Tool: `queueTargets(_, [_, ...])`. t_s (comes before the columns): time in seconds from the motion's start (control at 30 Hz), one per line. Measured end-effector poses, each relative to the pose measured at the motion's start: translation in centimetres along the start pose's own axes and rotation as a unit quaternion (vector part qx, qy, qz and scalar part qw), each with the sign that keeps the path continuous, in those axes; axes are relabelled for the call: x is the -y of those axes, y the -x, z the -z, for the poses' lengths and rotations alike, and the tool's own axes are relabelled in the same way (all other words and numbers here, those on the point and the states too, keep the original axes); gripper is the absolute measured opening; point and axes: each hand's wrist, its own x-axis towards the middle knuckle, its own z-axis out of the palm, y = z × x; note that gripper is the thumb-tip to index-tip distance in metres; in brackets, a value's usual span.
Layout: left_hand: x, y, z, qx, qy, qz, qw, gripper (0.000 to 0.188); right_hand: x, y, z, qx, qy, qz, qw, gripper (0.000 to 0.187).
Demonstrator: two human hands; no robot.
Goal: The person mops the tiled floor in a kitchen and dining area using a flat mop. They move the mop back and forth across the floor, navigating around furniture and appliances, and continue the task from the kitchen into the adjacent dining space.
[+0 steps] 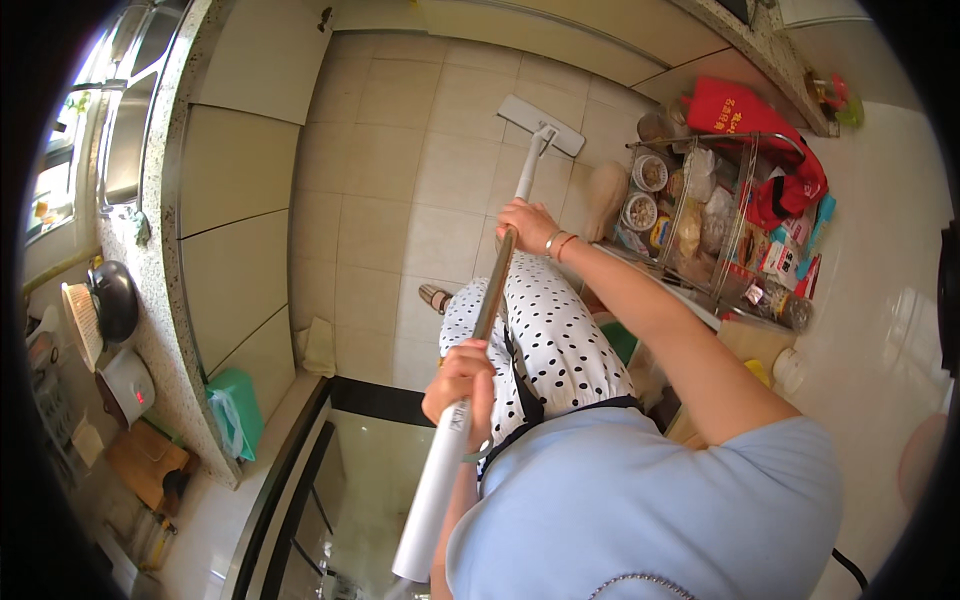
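A flat mop (pixel 487 318) with a long pole runs from near my body out over the floor. My left hand (pixel 462 382) is wrapped round the pole where the metal tube meets the thick white upper end. Farther along, my right hand (pixel 527 224) grips the pole just above its white lower section. The rectangular white mop head (pixel 541 125) lies flat on the tiles, close to the far cabinets and left of the shelf rack. Both hands are closed on the pole, and its underside in each grip is hidden.
To the right stands a wire rack (pixel 690 205) filled with jars and bags, a red bag (pixel 725 105) behind it. Cabinets (pixel 240 165) line the left under a speckled counter (pixel 165 220). A green bin (pixel 235 405) hangs there. A glass sliding door (pixel 380 480) is at lower left.
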Motion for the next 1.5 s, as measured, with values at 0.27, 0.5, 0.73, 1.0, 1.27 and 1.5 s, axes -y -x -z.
queueTargets(0.27, [-4.7,4.0,8.9,0.014,-0.037,0.075,0.996,0.019,7.9,3.3,-9.8,-0.113,-0.074,0.002,0.991,0.013])
queueTargets(0.5, [-7.4,5.7,14.2,0.095,-0.049,0.089,0.990,0.020,13.8,6.8,-13.9,-0.150,-0.140,-0.048,0.978,0.017])
queueTargets(0.73, [-7.5,6.6,16.6,0.137,-0.008,0.096,0.986,0.020,15.6,9.8,-17.1,-0.186,-0.128,-0.088,0.970,0.015])
queueTargets(1.0, [-5.4,7.8,15.9,0.196,0.044,0.117,0.972,0.019,13.6,15.0,-19.8,-0.220,-0.127,-0.118,0.960,0.019])
queueTargets(1.27, [-4.2,6.5,14.7,0.300,0.065,0.100,0.947,0.025,13.4,17.2,-21.5,-0.303,-0.214,-0.153,0.916,0.026])
queueTargets(1.5, [-7.5,3.0,19.4,0.321,0.037,0.080,0.943,0.026,19.0,11.6,-22.3,-0.324,-0.222,-0.102,0.914,0.023])
